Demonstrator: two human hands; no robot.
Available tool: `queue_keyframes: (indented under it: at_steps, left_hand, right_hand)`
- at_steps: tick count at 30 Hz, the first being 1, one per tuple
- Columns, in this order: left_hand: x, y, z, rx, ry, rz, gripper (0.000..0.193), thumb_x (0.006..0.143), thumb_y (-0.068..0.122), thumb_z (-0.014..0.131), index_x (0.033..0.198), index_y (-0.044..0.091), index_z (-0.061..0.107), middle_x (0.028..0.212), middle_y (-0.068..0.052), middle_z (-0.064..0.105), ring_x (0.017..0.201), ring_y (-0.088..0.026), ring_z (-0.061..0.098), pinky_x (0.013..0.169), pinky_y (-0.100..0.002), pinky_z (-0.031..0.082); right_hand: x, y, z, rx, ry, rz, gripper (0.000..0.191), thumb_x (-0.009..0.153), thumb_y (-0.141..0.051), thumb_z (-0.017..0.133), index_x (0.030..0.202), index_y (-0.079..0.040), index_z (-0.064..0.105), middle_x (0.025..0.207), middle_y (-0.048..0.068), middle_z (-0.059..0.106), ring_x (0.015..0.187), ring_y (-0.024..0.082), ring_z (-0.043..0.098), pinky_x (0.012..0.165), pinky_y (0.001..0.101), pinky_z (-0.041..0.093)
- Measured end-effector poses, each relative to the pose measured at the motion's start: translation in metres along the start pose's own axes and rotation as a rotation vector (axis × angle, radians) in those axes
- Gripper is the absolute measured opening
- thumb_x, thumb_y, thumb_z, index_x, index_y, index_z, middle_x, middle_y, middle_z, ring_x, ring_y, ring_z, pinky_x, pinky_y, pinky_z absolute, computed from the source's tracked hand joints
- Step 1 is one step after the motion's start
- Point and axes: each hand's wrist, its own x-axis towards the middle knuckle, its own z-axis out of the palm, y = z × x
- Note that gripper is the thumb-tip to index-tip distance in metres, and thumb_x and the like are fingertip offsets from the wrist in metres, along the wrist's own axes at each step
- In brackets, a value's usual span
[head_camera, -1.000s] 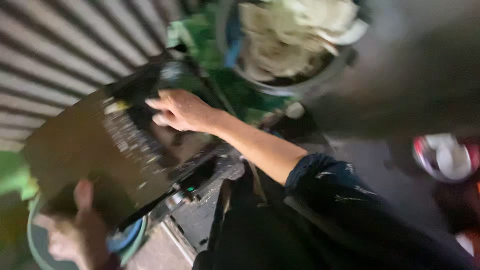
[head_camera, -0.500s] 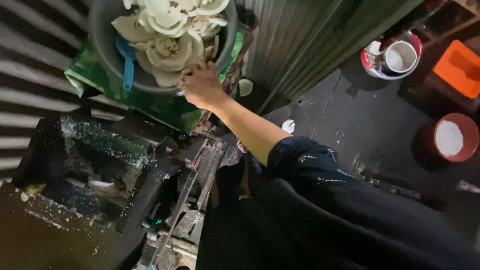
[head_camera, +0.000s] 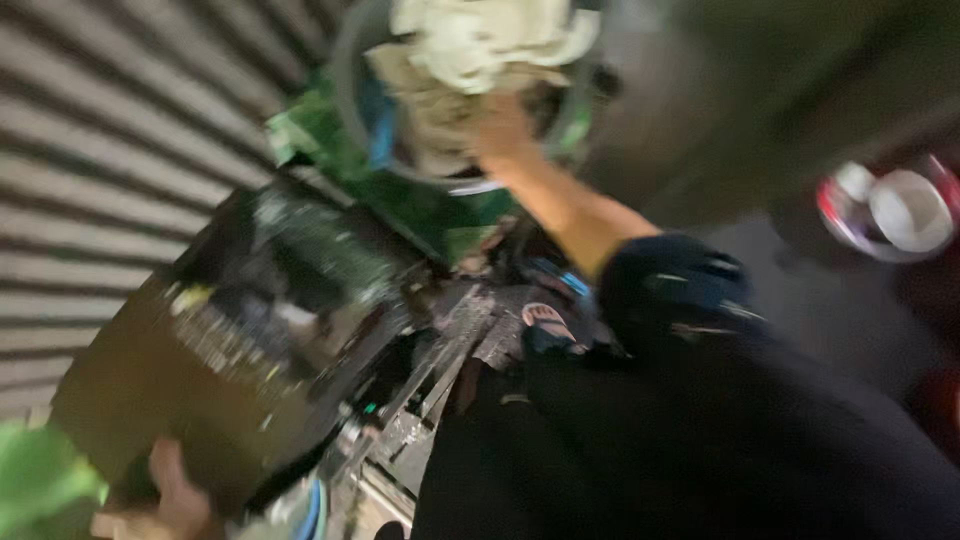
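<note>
My right hand reaches up into a grey basin heaped with pale white pieces. Its fingers are among the pieces, and blur hides whether they grip any. The basin rests on a green sack. At the bottom left, my left hand holds the near edge of a dark tilted tray flecked with white shreds. The tray joins a grimy metal machine in front of my dark clothes.
A corrugated metal wall runs along the left. A red and white bowl stands on the dark floor at the right. A blue-rimmed bucket sits under the tray, and a green blur fills the bottom left corner.
My right hand has gone from the basin's rim into the white pieces. The view has swung down and left, so the tray and my left hand are in sight again.
</note>
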Motion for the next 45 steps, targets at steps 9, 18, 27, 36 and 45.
queue_keyframes:
  at_steps: [9,18,27,36,45]
  left_hand:
    - [0.000,0.022,-0.021,-0.236,0.032,-0.049,0.095,0.095,0.085,0.061,0.136,0.000,0.052,0.107,-0.028,0.072,0.092,-0.051,0.069,0.077,-0.058,0.053]
    - [0.027,0.037,-0.037,-0.243,-0.006,-0.159,0.092,0.086,0.084,0.067,0.130,0.005,0.051,0.103,-0.026,0.072,0.090,-0.049,0.070,0.078,-0.057,0.052]
    - [0.034,0.039,-0.040,-0.382,-0.046,-0.205,0.084,0.085,0.073,0.073,0.124,0.003,0.048,0.113,-0.025,0.070,0.098,-0.052,0.066,0.085,-0.057,0.048]
    - [0.040,0.044,-0.043,-0.410,-0.037,-0.192,0.079,0.085,0.070,0.074,0.122,0.004,0.050,0.115,-0.023,0.072,0.101,-0.049,0.067,0.086,-0.056,0.049]
    - [0.042,0.046,-0.038,-0.407,-0.041,-0.186,0.077,0.087,0.068,0.075,0.123,0.005,0.050,0.118,-0.022,0.071,0.101,-0.049,0.067,0.085,-0.056,0.049]
  right_hand:
    - [0.035,0.028,-0.034,1.968,0.104,0.191,0.023,0.096,-0.022,0.064,0.115,-0.009,0.064,0.114,0.006,0.072,0.106,0.023,0.071,0.097,0.0463,0.057]
    - [0.014,-0.188,-0.119,2.125,-0.343,-0.553,0.062,0.076,0.010,0.060,0.136,-0.006,0.062,0.131,0.009,0.061,0.111,0.022,0.062,0.096,0.0412,0.056]
    - [0.009,-0.296,-0.068,0.612,0.192,-0.853,0.043,0.092,0.001,0.076,0.128,-0.024,0.076,0.107,0.013,0.060,0.085,0.022,0.061,0.064,0.0324,0.058]
    - [0.021,-0.309,-0.102,0.625,-0.376,-0.725,0.049,0.103,-0.023,0.062,0.150,-0.013,0.053,0.113,0.013,0.069,0.086,0.022,0.066,0.068,0.0325,0.056]
    - [0.040,-0.317,-0.087,0.093,-0.169,-0.991,0.048,0.082,0.005,0.058,0.130,0.009,0.062,0.139,0.029,0.047,0.121,0.040,0.048,0.110,0.0500,0.044]
